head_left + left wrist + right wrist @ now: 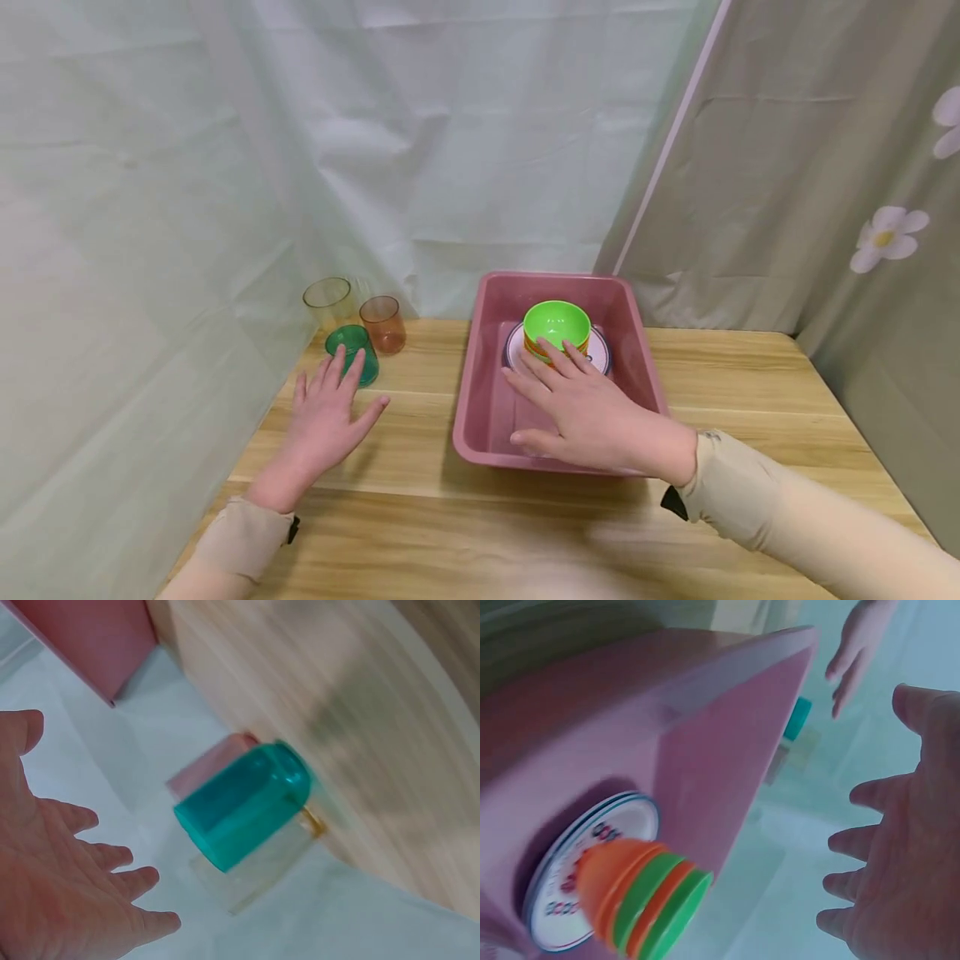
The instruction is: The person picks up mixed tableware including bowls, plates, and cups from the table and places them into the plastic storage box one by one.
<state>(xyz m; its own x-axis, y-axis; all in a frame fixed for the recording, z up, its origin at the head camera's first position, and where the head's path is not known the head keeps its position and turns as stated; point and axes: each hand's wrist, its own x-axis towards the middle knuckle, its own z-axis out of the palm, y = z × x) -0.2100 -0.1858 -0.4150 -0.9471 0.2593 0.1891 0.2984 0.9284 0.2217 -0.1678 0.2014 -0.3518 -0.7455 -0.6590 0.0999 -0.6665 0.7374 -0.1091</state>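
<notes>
My left hand point(325, 421) hovers with spread fingers near a green cup point(363, 367); the left wrist view shows a gap between the fingers and the green cup point(244, 802). Behind it stand an orange cup point(387, 332) and a clear yellowish cup point(330, 310). My right hand point(588, 408), fingers spread too, is over the pink basin point(468, 400) and holds nothing. Inside the basin, a stack of green and orange bowls point(641, 896) sits on white patterned plates point(641, 817). In the head view, the right fingers hide part of the bowls and plates.
The wooden table point(405, 533) meets a pale curtain point(465, 167) at the back and left. Another curtain with flowers point(888, 237) hangs along the right side. Table surface lies between the cups and the basin, and in front of them.
</notes>
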